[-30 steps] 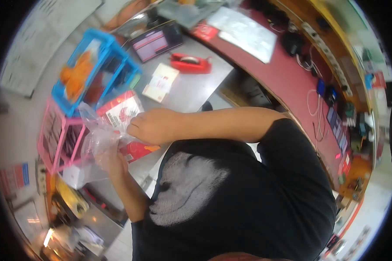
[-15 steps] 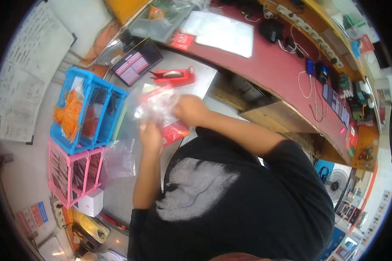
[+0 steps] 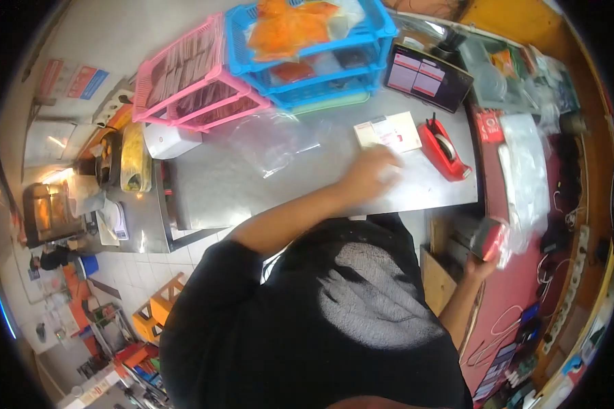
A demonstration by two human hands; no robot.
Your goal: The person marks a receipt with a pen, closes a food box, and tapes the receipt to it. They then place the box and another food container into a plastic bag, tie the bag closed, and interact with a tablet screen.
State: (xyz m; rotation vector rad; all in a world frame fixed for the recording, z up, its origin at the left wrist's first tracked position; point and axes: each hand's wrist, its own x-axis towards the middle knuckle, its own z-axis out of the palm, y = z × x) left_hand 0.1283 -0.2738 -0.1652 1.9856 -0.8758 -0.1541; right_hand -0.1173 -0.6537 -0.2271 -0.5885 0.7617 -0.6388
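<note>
Fingers of the right hand [image 3: 481, 267] grip a red pack [image 3: 492, 240] by its lower end, up at the edge of the red counter [image 3: 515, 290] and just beside the plastic sheets [image 3: 529, 163]. Whether it rests on the counter cannot be told. Its surface looks glossy, so a loose one-handed hold could let it slip, perhaps into the dark space below the counter's edge; it might also catch and drag the sheets. Blur hides the left fingers, so their spread cannot be told; the left hand [image 3: 375, 174] is over the metal table [image 3: 211, 187], near the papers [image 3: 399, 129] and tape dispenser [image 3: 445, 148]. A careless sweep there could scatter the papers.
</note>
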